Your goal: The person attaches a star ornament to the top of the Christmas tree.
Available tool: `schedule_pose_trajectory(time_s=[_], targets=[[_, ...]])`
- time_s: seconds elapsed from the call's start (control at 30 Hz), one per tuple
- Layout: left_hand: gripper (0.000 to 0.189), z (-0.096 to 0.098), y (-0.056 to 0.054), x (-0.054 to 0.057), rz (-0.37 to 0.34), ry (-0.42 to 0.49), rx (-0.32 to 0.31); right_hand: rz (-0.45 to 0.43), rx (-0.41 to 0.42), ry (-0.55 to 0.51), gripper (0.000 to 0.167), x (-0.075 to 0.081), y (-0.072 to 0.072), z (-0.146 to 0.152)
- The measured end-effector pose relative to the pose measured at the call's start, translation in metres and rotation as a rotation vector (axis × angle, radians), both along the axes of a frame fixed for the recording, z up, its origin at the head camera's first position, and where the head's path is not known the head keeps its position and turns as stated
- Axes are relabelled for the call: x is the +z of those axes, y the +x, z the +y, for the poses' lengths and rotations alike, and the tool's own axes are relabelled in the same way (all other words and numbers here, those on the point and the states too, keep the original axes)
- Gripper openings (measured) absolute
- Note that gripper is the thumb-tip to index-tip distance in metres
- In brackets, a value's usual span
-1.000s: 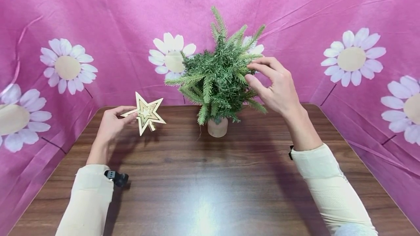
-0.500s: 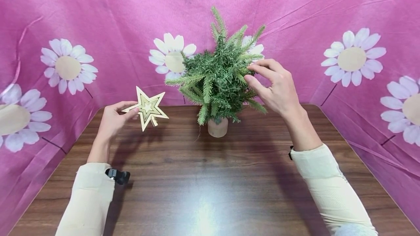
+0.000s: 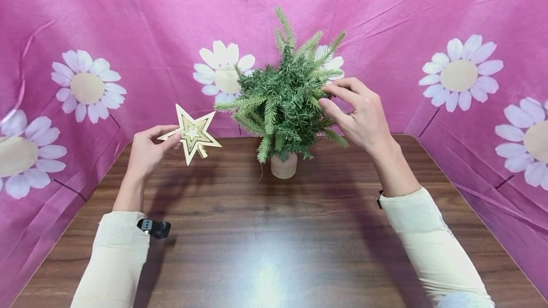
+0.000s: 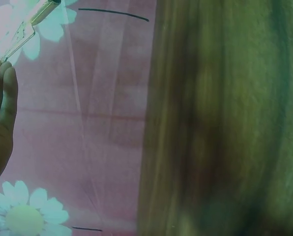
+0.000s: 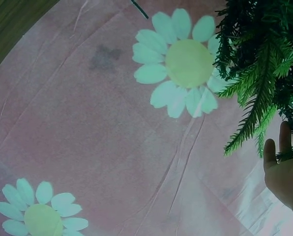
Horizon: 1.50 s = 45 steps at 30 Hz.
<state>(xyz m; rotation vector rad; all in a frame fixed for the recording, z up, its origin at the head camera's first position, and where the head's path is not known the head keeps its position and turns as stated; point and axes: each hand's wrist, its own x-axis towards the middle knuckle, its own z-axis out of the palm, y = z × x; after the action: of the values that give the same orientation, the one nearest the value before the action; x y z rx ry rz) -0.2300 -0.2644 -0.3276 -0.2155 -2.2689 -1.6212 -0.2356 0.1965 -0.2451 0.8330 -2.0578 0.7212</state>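
Observation:
My left hand (image 3: 147,151) pinches one point of a gold, layered star tree topper (image 3: 198,138) between thumb and fingers, over the table's left back. A short clip-like tube hangs at the star's lower side. In the left wrist view, that tube (image 4: 44,11) and the star's edge stand past the fingertips. At centre back, a small artificial Christmas tree (image 3: 282,103) stands upright on a pale round base (image 3: 284,166). My right hand (image 3: 364,113) holds the foliage at the tree's right side, thumb and fingers around the branch tips. In the right wrist view, fingers (image 5: 284,140) reach into the needles, partly hidden.
The brown wood-grain table (image 3: 239,232) ends at a back edge just behind the tree. A pink cloth (image 3: 162,23) printed with white daisies surrounds its back and sides. The black wrist camera (image 3: 155,228) sits at the left cuff.
My left hand has lifted slightly, raising the star and moving it a little right, then tilting it. The right hand and the tree stay nearly still.

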Motion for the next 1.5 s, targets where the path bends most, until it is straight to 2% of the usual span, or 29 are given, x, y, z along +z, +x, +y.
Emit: schedule_pose_trajectory(time_s=[0.1, 0.27, 0.53, 0.73, 0.87, 1.1, 1.23, 1.5], targets=[[0.037, 0.002, -0.002, 0.002, 0.013, 0.008, 0.001, 0.000, 0.000, 0.000, 0.032, 0.000, 0.000, 0.000], [0.035, 0.008, 0.000, 0.011, 0.044, 0.054, -0.019, -0.007, -0.002, -0.002, 0.032, 0.001, 0.000, 0.000], [0.032, 0.014, 0.000, 0.017, 0.077, 0.185, -0.084, -0.015, -0.005, 0.004, 0.034, 0.000, 0.000, -0.001], [0.033, 0.014, -0.001, 0.019, 0.126, 0.091, -0.032, -0.027, -0.011, 0.006, 0.036, -0.001, 0.000, -0.002], [0.033, 0.015, -0.003, 0.021, 0.142, 0.088, -0.019, -0.025, -0.011, 0.003, 0.035, -0.001, 0.001, -0.001], [0.031, 0.023, -0.003, 0.036, 0.204, 0.064, 0.038, -0.020, -0.006, 0.008, 0.035, 0.001, 0.001, -0.001], [0.030, 0.028, -0.004, 0.043, 0.225, 0.093, 0.011, -0.021, -0.002, 0.010, 0.034, 0.001, 0.002, 0.000], [0.030, 0.035, -0.009, 0.046, 0.216, 0.077, 0.001, -0.021, -0.003, 0.013, 0.036, -0.001, 0.002, 0.000]])
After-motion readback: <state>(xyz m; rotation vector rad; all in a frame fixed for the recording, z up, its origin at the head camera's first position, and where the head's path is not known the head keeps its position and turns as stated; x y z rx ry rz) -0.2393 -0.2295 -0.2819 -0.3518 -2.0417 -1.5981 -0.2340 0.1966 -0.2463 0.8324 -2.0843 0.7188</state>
